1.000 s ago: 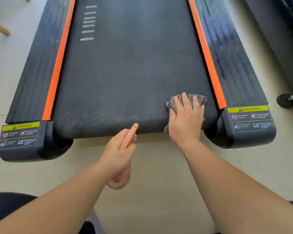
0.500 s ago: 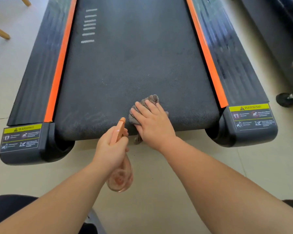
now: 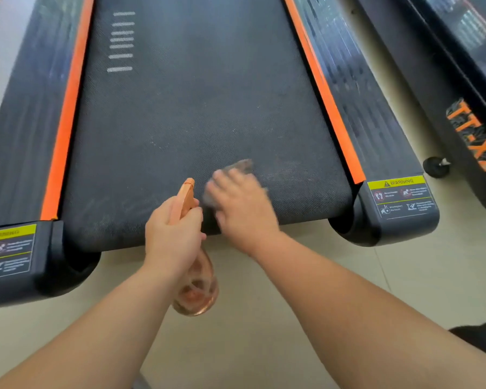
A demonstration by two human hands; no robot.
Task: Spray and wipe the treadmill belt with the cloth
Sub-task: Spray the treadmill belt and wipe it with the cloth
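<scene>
- A spray bottle (image 3: 198, 293) sits just below the middle of the frame, its clear orange-tinted body hanging below the fist that holds it. How much liquid is inside cannot be told.
- Its orange nozzle (image 3: 187, 192) pokes up above the fist, over the near end of the belt.
- The left hand (image 3: 171, 234) grips the bottle's neck, fingers (image 3: 194, 214) curled tightly round it.
- The right hand (image 3: 242, 209), just right of the bottle, lies palm down on a grey cloth (image 3: 243, 165). Its fingers look fairly straight and press on top of the cloth rather than wrapping it. Hand and cloth are both blurred.
- The cloth is on the belt near its closest edge, a little right of centre, and shows only past the fingertips.
- The black belt (image 3: 194, 108) fills the upper middle of the frame, with pale smudges near the cloth and short white dashes (image 3: 121, 40) at upper left.
- Orange strips (image 3: 323, 102) line both sides of the belt, beside black side rails.
- Yellow-topped warning labels (image 3: 401, 196) mark both near corners.
- The floor (image 3: 264, 346) is pale beige tile.
- A second dark machine (image 3: 432, 88) with orange lettering runs along the right edge, and a small black wheel (image 3: 435, 167) sits beside it.
</scene>
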